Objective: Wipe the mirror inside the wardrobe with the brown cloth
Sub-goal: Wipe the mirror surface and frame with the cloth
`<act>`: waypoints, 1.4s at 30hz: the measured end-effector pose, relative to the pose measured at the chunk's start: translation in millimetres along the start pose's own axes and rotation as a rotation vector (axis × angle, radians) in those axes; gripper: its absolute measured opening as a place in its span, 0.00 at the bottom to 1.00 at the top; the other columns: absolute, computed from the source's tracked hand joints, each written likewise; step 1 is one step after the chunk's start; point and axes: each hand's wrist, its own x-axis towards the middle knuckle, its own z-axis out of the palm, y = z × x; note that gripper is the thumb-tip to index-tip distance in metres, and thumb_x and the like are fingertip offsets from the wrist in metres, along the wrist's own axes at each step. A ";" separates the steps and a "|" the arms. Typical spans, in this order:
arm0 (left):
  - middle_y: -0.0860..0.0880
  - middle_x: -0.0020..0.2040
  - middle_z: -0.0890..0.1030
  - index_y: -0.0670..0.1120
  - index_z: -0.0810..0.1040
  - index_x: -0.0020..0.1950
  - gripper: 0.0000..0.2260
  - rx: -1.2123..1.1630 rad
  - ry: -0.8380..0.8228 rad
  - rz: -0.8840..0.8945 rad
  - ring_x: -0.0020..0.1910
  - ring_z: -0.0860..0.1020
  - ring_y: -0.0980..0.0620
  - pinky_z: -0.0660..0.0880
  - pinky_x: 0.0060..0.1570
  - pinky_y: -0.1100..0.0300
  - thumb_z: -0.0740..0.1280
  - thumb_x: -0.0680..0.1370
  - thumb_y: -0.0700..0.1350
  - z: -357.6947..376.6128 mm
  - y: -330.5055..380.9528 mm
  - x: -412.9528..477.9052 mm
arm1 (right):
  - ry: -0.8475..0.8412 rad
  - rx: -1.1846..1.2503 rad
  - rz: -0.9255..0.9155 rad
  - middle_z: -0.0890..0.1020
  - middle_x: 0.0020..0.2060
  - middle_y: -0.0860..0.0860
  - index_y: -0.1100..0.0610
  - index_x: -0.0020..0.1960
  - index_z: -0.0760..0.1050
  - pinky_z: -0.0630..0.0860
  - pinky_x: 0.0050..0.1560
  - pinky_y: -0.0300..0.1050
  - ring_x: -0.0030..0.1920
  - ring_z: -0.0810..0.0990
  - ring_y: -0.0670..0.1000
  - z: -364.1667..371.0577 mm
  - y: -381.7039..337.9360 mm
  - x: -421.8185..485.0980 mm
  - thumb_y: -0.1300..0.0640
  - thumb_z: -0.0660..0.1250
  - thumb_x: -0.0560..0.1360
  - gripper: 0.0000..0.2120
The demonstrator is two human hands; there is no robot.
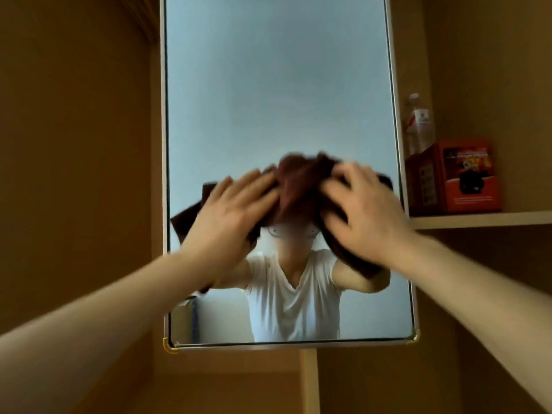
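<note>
The brown cloth point(298, 186) lies bunched against the mirror point(277, 85), mid-height. The left grip point(236, 210) is released: straight fingers press the cloth. The right grip point(364, 216) grasps it with curled fingers. A red box point(466, 180) stands on the shelf point(478, 219) alongside.

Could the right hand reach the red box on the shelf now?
Probably yes: the right hand is on the brown cloth at the mirror, close to the shelf, and nothing stands between it and the red box.
</note>
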 end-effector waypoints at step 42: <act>0.44 0.68 0.74 0.46 0.75 0.64 0.21 -0.023 0.106 0.197 0.66 0.71 0.39 0.66 0.60 0.41 0.62 0.71 0.42 16.8 41.3 61.7 | -0.167 -0.128 0.022 0.69 0.59 0.56 0.56 0.62 0.72 0.73 0.40 0.48 0.59 0.70 0.57 -44.5 62.9 -40.3 0.50 0.62 0.75 0.18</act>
